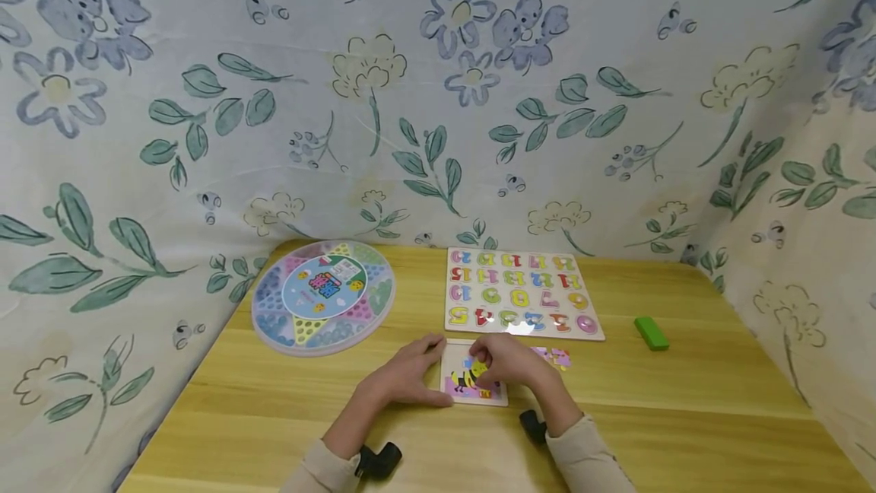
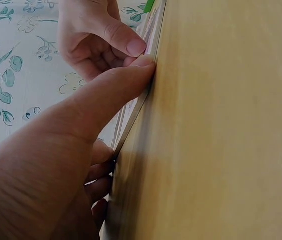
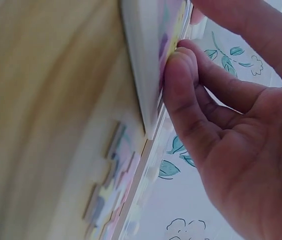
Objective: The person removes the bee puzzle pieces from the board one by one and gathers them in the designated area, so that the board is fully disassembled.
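Note:
A small jigsaw board [image 1: 474,400] with a yellow-and-black bee picture lies flat on the table in the head view. My left hand [image 1: 408,373] holds it from the left, thumb along the near edge and fingertips at the far left corner. In the left wrist view the left thumb [image 2: 126,80] presses on the board's edge. My right hand [image 1: 509,362] is over the right half of the picture, its fingers curled. In the right wrist view, thumb and forefinger pinch at a jigsaw piece on the board's face, mostly hidden by the fingertips [image 3: 181,67].
Loose jigsaw pieces [image 1: 560,357] lie right of the board, partly behind the right hand. A number puzzle board [image 1: 523,333] sits just beyond. A round Chinese checkers set [image 1: 325,287] is at the back left, and a green block [image 1: 652,333] at the right. Floral cloth [image 1: 411,135] hangs behind the table.

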Motion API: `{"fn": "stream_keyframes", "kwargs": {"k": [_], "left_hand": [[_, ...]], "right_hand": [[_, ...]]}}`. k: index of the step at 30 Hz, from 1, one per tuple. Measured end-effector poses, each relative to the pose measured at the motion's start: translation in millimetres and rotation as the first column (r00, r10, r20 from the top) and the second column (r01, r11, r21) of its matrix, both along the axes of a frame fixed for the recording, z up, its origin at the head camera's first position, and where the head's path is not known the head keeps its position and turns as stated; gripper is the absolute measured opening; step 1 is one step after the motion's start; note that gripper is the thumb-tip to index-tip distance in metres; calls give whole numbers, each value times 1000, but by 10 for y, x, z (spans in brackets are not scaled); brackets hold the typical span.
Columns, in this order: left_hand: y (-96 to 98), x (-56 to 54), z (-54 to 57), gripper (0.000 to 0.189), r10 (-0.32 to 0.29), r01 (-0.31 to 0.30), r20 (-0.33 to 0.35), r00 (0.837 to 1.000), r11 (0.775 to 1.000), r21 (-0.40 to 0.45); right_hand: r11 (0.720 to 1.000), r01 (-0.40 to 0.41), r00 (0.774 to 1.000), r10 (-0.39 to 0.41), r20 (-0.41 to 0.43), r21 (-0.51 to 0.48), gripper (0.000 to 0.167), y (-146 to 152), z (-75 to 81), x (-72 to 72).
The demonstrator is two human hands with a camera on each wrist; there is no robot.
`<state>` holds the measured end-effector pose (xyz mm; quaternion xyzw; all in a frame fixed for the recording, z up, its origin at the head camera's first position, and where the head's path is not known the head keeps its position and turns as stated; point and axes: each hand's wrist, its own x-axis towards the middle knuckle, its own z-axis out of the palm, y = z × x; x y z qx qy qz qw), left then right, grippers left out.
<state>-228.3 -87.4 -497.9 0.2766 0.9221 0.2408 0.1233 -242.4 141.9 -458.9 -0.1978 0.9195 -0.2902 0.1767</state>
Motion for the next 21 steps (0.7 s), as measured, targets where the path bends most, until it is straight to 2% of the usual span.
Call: {"fn": "stream_keyframes", "kwargs": {"k": [5,12,21], "left_hand": [[-7,3,-6,106,-5,5,2,1000,1000,5],[-8,-3,-6,107,-2,2,-3,1000,1000,-8],[0,-2,7,107,4,-4,6,1000,1000,-5]], "right_hand": [[999,42,999,-42,12,13,42,-12,-8,7],[999,33,999,-33,7,-19,42,-25,-9,24],[1000,23,1000,-23,-22,-8,40,-51,15,37]]}}
